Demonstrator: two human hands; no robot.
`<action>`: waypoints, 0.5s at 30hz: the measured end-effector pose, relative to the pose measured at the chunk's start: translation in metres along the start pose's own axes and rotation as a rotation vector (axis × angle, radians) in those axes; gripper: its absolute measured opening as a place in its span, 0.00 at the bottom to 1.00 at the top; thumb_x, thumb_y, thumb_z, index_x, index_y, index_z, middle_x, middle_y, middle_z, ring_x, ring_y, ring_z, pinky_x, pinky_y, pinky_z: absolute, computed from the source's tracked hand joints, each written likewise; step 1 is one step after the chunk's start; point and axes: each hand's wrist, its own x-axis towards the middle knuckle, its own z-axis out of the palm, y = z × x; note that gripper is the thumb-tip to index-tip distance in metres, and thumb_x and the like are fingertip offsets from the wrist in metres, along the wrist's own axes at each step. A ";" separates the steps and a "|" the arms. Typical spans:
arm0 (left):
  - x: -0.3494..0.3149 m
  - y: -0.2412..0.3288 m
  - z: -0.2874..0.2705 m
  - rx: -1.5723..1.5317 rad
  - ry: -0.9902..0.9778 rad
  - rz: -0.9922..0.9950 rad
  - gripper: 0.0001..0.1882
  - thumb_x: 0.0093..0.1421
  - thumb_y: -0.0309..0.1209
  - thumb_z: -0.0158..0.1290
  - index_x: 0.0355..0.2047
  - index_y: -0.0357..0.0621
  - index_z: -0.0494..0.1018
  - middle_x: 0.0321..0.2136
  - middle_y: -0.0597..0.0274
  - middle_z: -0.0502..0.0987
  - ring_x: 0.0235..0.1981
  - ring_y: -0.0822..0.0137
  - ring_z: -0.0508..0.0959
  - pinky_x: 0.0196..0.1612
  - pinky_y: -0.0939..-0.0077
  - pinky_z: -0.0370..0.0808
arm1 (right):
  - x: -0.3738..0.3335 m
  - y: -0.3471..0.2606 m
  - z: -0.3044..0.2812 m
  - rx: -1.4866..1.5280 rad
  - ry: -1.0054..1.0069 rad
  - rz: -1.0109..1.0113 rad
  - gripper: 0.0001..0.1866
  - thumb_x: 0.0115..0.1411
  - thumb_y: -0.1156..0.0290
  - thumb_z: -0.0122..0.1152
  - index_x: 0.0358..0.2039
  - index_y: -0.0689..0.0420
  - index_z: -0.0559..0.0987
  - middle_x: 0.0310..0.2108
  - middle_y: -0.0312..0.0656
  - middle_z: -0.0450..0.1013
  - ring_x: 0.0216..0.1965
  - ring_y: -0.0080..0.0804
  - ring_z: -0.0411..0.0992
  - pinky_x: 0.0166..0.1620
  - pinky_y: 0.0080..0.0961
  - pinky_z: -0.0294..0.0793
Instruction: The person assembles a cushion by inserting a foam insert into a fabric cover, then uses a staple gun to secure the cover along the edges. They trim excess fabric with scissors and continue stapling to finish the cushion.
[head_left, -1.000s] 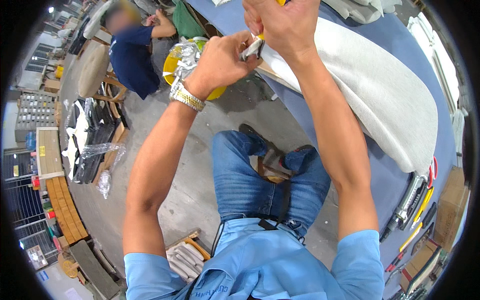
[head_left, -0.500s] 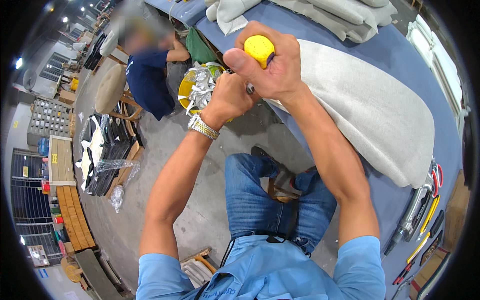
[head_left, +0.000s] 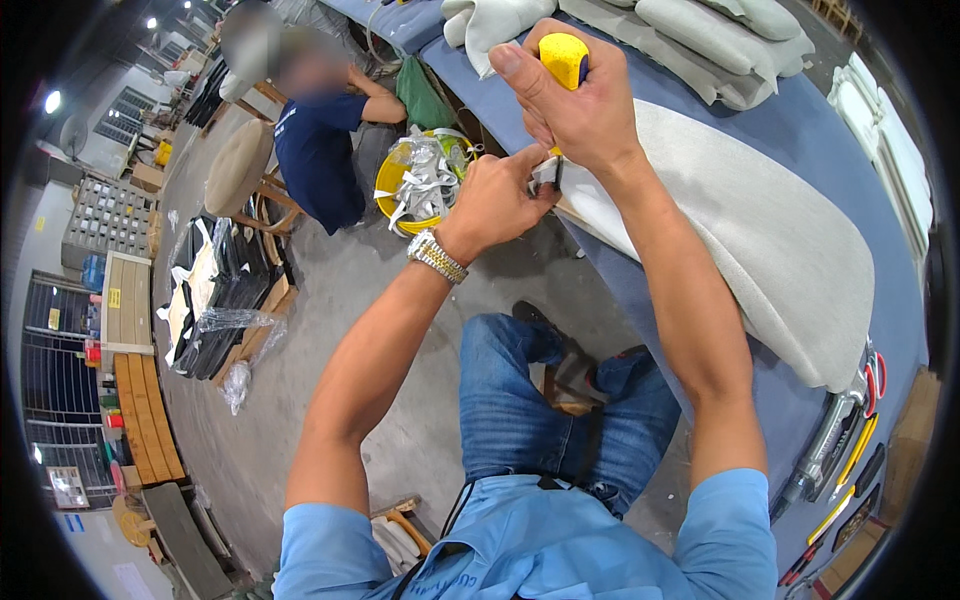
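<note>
Blue cloth-like covering spreads over the tabletop, and past its left edge a co-worker in a dark shirt crouches on the concrete floor near a yellow bucket of pale strips. Along the tabletop's near edge lies a long light-grey upholstered piece, its broad rounded end toward the person and its far end reaching up to the hands. The right hand is wrapped around a yellow-and-dark handle, thumb extended beside it; the left hand has its fingers drawn together at the piece's far end, just below the tool (whether they pinch the cloth or steady the tool's lower part, I cannot tell). The upholstered piece looks soft and slightly napped on top, so it likely gives under the fingers and grips well rather than slipping, while the pale, wood-like strip at its side suggests a stiff core and moderate weight. It is probably not fragile, though the cloth could snag or mark. Best holds would be the firm side edge or both ends, with palms underneath; for the tool, the thick handle, keeping fingers clear of the lower tip.
</note>
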 end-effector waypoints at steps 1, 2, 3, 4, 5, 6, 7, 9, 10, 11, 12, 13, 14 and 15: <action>0.000 0.001 0.000 -0.009 -0.001 0.001 0.19 0.54 0.33 0.61 0.47 0.46 0.79 0.21 0.45 0.80 0.25 0.43 0.81 0.34 0.52 0.79 | -0.001 0.002 0.001 -0.039 -0.006 -0.042 0.18 0.68 0.62 0.67 0.25 0.57 0.72 0.13 0.29 0.64 0.12 0.13 0.59 0.16 0.16 0.57; -0.001 -0.001 -0.001 0.020 0.007 0.020 0.18 0.54 0.33 0.60 0.47 0.46 0.79 0.21 0.45 0.80 0.25 0.43 0.81 0.34 0.51 0.78 | -0.001 0.002 0.001 -0.078 -0.017 -0.086 0.18 0.68 0.62 0.67 0.25 0.57 0.72 0.13 0.29 0.64 0.12 0.13 0.59 0.15 0.16 0.57; -0.001 -0.002 -0.001 0.049 0.014 0.039 0.18 0.55 0.33 0.60 0.47 0.46 0.79 0.21 0.44 0.79 0.26 0.42 0.81 0.34 0.51 0.78 | -0.002 0.002 0.002 -0.064 -0.023 -0.092 0.18 0.68 0.63 0.67 0.25 0.57 0.72 0.13 0.29 0.64 0.12 0.13 0.60 0.15 0.16 0.57; -0.002 -0.004 -0.001 0.078 0.021 0.058 0.18 0.55 0.33 0.59 0.47 0.46 0.79 0.21 0.44 0.79 0.26 0.42 0.81 0.34 0.50 0.78 | -0.003 0.002 0.002 -0.049 -0.029 -0.098 0.18 0.68 0.63 0.67 0.25 0.57 0.72 0.13 0.29 0.65 0.12 0.13 0.60 0.15 0.16 0.57; -0.001 -0.003 -0.001 0.066 0.014 0.051 0.18 0.55 0.33 0.59 0.47 0.46 0.79 0.21 0.43 0.79 0.26 0.41 0.81 0.35 0.50 0.78 | -0.003 0.001 0.001 -0.040 -0.034 -0.107 0.18 0.68 0.63 0.67 0.25 0.57 0.72 0.13 0.29 0.65 0.12 0.13 0.61 0.15 0.16 0.58; 0.000 -0.002 -0.001 0.055 0.008 0.044 0.17 0.56 0.33 0.59 0.46 0.46 0.79 0.21 0.43 0.79 0.26 0.41 0.81 0.35 0.49 0.78 | -0.004 0.001 0.000 -0.043 -0.029 -0.105 0.18 0.68 0.64 0.67 0.25 0.57 0.72 0.13 0.29 0.65 0.12 0.13 0.61 0.15 0.16 0.58; 0.000 -0.001 -0.001 0.043 0.001 0.036 0.17 0.56 0.34 0.59 0.46 0.46 0.79 0.21 0.42 0.79 0.26 0.41 0.81 0.35 0.49 0.78 | -0.005 0.002 -0.001 -0.045 -0.024 -0.103 0.17 0.68 0.64 0.66 0.25 0.57 0.72 0.13 0.29 0.65 0.12 0.13 0.60 0.15 0.16 0.58; 0.001 -0.002 -0.001 0.038 -0.010 0.033 0.16 0.56 0.34 0.59 0.45 0.45 0.78 0.21 0.42 0.79 0.26 0.40 0.81 0.35 0.48 0.78 | -0.003 0.001 -0.003 -0.042 -0.017 -0.082 0.17 0.68 0.64 0.66 0.25 0.57 0.72 0.13 0.29 0.64 0.12 0.13 0.60 0.15 0.17 0.58; 0.000 -0.002 0.000 0.035 -0.015 0.031 0.16 0.56 0.34 0.58 0.45 0.45 0.78 0.22 0.42 0.79 0.26 0.40 0.81 0.36 0.47 0.78 | -0.002 0.001 -0.003 -0.037 -0.018 -0.058 0.17 0.69 0.64 0.66 0.25 0.57 0.72 0.13 0.29 0.64 0.12 0.14 0.60 0.15 0.17 0.59; 0.000 -0.001 0.000 0.035 -0.010 0.026 0.16 0.56 0.34 0.59 0.44 0.44 0.78 0.22 0.42 0.79 0.26 0.39 0.81 0.36 0.47 0.78 | 0.000 0.000 -0.004 -0.002 -0.009 -0.018 0.17 0.69 0.64 0.66 0.25 0.57 0.72 0.13 0.29 0.64 0.11 0.14 0.59 0.15 0.17 0.59; 0.000 0.001 0.001 0.035 -0.004 0.021 0.15 0.56 0.34 0.59 0.44 0.44 0.78 0.21 0.42 0.79 0.26 0.39 0.81 0.36 0.46 0.77 | 0.002 -0.001 -0.005 0.032 0.004 0.023 0.17 0.69 0.64 0.65 0.25 0.57 0.72 0.13 0.29 0.63 0.11 0.14 0.59 0.15 0.18 0.59; 0.000 0.002 0.002 0.034 0.002 0.016 0.15 0.56 0.34 0.59 0.43 0.43 0.78 0.21 0.41 0.79 0.26 0.39 0.81 0.36 0.46 0.77 | 0.002 -0.004 -0.007 0.095 0.026 0.081 0.17 0.69 0.64 0.65 0.25 0.56 0.72 0.12 0.29 0.63 0.11 0.14 0.59 0.15 0.18 0.59; 0.000 -0.001 0.003 0.054 0.004 0.023 0.14 0.56 0.35 0.59 0.41 0.42 0.77 0.20 0.43 0.78 0.25 0.40 0.80 0.34 0.48 0.77 | 0.003 -0.006 -0.007 0.160 0.049 0.141 0.18 0.69 0.64 0.65 0.25 0.56 0.72 0.12 0.29 0.63 0.11 0.14 0.59 0.15 0.18 0.59; 0.000 -0.004 0.005 0.074 0.007 0.029 0.14 0.56 0.35 0.60 0.39 0.40 0.76 0.19 0.44 0.78 0.24 0.42 0.80 0.33 0.51 0.77 | 0.004 -0.007 -0.006 0.171 0.051 0.158 0.18 0.69 0.63 0.66 0.25 0.56 0.72 0.12 0.29 0.62 0.11 0.15 0.59 0.15 0.18 0.59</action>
